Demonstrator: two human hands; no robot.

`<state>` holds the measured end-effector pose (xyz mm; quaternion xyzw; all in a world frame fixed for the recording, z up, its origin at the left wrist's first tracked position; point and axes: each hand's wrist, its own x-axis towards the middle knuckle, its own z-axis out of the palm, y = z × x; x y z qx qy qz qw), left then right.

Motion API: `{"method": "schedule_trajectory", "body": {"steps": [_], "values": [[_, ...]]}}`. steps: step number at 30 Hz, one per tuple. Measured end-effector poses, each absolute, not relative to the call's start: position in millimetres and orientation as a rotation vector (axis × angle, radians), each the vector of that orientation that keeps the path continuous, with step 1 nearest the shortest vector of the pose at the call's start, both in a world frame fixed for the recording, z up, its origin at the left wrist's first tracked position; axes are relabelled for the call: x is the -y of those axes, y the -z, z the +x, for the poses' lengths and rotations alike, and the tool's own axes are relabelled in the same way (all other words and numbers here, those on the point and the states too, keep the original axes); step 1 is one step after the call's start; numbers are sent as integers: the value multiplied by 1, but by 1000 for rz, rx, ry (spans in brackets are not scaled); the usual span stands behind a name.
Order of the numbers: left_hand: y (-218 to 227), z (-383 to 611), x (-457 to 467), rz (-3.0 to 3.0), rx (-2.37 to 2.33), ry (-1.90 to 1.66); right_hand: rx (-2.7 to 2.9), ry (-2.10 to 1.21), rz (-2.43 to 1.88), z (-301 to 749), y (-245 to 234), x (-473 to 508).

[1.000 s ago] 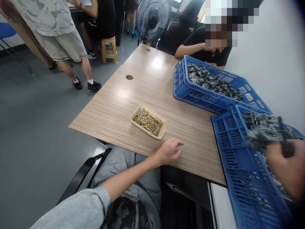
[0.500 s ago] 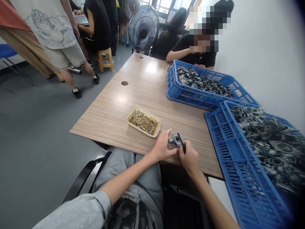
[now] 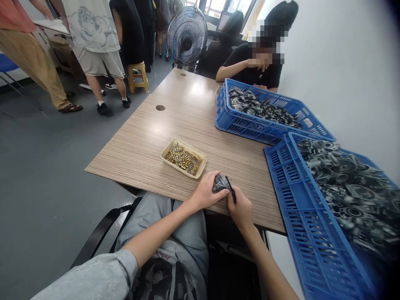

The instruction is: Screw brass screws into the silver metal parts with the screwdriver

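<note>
A workshop (rather crowded): blue plastic crates (image 3: pixel 246 125) of metal castings (image 3: pixel 343 187) on a laminate table (image 3: pixel 134 154), a pedestal fan (image 3: pixel 186 36).

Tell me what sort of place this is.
Probably a small-parts assembly workshop: blue plastic crates heaped with grey metal castings, a shallow tray of brass-coloured pins, and one casting held between the left hand and right hand at a laminate table.

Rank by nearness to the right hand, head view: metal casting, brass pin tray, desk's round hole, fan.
From the right hand:
1. Metal casting, in its grasp.
2. Tray of brass pins, ahead-left on the desk.
3. Round desk hole, farther ahead-left.
4. Pedestal fan, beyond the desk.
</note>
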<state>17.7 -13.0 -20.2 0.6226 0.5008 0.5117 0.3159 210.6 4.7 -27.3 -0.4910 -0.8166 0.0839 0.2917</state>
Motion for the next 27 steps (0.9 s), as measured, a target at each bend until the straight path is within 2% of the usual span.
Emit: {"method": "schedule_trajectory", "body": {"steps": [6,15,17,22,27], "values": [[22,19,12,1659,-1355,-1324,2168,-294,-1246,216,27,-7],[16,19,17,1784,-1400,-1279,1847,-312,-1439,227,21,-1],[13,18,20,1870,-1373,-1227,1753,-390,-1486,232,21,-2],[6,18,28,1962,-1461,-1123,1456,-823,-1454,238,19,-8],[4,24,33,1971,-1679,-1072,1340,-961,-1396,237,15,-10]]}}
